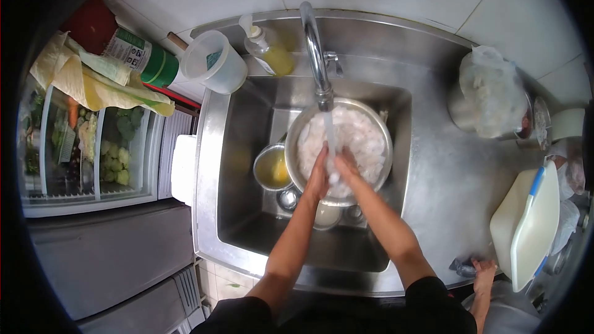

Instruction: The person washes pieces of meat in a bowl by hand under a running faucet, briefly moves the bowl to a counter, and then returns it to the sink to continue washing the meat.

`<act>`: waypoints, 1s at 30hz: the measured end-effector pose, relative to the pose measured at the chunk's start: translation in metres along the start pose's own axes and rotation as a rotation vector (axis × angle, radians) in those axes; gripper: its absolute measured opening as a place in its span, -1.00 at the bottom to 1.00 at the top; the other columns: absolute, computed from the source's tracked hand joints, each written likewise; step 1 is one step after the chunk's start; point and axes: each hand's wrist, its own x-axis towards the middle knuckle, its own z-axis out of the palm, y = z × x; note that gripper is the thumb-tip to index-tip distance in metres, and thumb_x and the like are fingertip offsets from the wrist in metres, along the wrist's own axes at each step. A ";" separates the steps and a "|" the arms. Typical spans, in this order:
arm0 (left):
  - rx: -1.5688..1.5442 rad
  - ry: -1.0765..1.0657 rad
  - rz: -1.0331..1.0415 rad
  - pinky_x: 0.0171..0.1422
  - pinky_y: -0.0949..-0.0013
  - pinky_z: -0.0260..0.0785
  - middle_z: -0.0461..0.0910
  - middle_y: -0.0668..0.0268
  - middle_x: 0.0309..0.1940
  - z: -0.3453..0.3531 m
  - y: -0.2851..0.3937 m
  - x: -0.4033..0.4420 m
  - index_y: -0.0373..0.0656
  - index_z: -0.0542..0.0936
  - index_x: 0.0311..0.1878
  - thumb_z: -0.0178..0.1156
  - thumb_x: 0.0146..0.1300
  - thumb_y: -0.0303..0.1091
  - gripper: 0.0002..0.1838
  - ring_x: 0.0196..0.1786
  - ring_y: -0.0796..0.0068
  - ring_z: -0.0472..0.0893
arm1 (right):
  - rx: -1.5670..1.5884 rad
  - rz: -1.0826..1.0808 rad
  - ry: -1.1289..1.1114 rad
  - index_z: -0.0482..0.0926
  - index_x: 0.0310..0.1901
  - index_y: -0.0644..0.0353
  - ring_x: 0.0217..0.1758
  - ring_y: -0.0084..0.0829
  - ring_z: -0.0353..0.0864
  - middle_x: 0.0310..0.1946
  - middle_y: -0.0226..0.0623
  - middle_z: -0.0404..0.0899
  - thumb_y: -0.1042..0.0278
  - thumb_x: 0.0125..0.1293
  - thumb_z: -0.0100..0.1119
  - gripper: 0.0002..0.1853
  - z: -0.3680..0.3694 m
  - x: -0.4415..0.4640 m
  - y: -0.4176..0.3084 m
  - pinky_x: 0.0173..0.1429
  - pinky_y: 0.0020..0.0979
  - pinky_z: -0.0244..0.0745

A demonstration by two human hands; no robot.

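Water runs from the faucet [317, 55] into a metal bowl [292, 176] heaped with pale, pinkish-white pieces [362, 130] whose kind I cannot make out. My left hand [318, 174] is at the left of the stream, its fingers stretched forward over the pieces. Facing it from the right is my right hand [348, 164], fingers extended and slightly blurred by the water. Both hands are low over the bowl's front half, palms turned inward. Small white bits show between them; neither hand visibly grips anything.
The bowl stands in a steel sink [247, 213] beside a smaller pot [272, 167] with yellow contents. Behind are a plastic tub [216, 65] and soap bottle [272, 52]. Rightward are a bagged container [492, 96], a white basin [526, 222] and another person's hand [484, 272].
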 end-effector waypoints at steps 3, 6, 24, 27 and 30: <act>0.040 -0.160 0.024 0.30 0.06 0.36 0.40 0.12 0.31 -0.024 -0.029 0.042 -0.14 0.23 0.47 0.10 0.27 0.24 -0.15 0.28 0.15 0.46 | 0.009 0.021 -0.022 0.25 0.39 0.30 0.38 0.21 0.27 0.26 0.21 0.39 -0.65 0.17 -0.19 0.10 -0.001 0.007 0.015 0.48 -0.02 0.10; 0.081 -0.106 -0.044 0.14 -0.01 0.48 0.49 0.13 0.21 -0.033 -0.034 0.038 -0.17 0.34 0.38 0.17 0.25 0.12 -0.25 0.15 0.16 0.55 | -0.271 -0.076 0.071 0.46 0.14 0.24 0.28 0.26 0.34 0.20 0.19 0.43 -0.65 0.20 -0.28 -0.03 -0.010 -0.008 0.001 0.39 0.14 0.08; 0.102 -0.088 -0.052 0.16 0.14 0.48 0.55 0.18 0.11 -0.043 -0.027 0.011 -0.20 0.40 0.31 0.19 0.30 0.09 -0.33 0.08 0.23 0.59 | 0.107 -0.359 0.003 0.50 -0.30 0.41 -0.40 -0.24 0.50 -0.50 -0.05 0.51 0.01 0.23 0.25 -0.52 -0.014 0.007 -0.004 -0.22 -0.24 0.41; 0.103 -0.078 -0.086 0.20 0.12 0.46 0.53 0.14 0.17 -0.048 -0.033 0.011 -0.22 0.37 0.34 0.16 0.33 0.13 -0.29 0.14 0.21 0.57 | 0.201 -0.384 0.023 0.49 -0.29 0.42 -0.40 -0.23 0.48 -0.49 -0.07 0.50 0.08 0.25 0.21 -0.57 -0.008 0.010 0.011 -0.22 -0.23 0.40; 0.052 -0.086 -0.068 0.22 0.11 0.44 0.51 0.10 0.19 -0.040 -0.036 0.001 -0.26 0.36 0.34 0.13 0.35 0.14 -0.28 0.17 0.19 0.56 | 0.250 -0.382 0.066 0.48 -0.28 0.42 -0.41 -0.21 0.47 -0.48 -0.05 0.51 0.15 0.26 0.16 -0.62 -0.007 0.003 0.018 -0.22 -0.20 0.38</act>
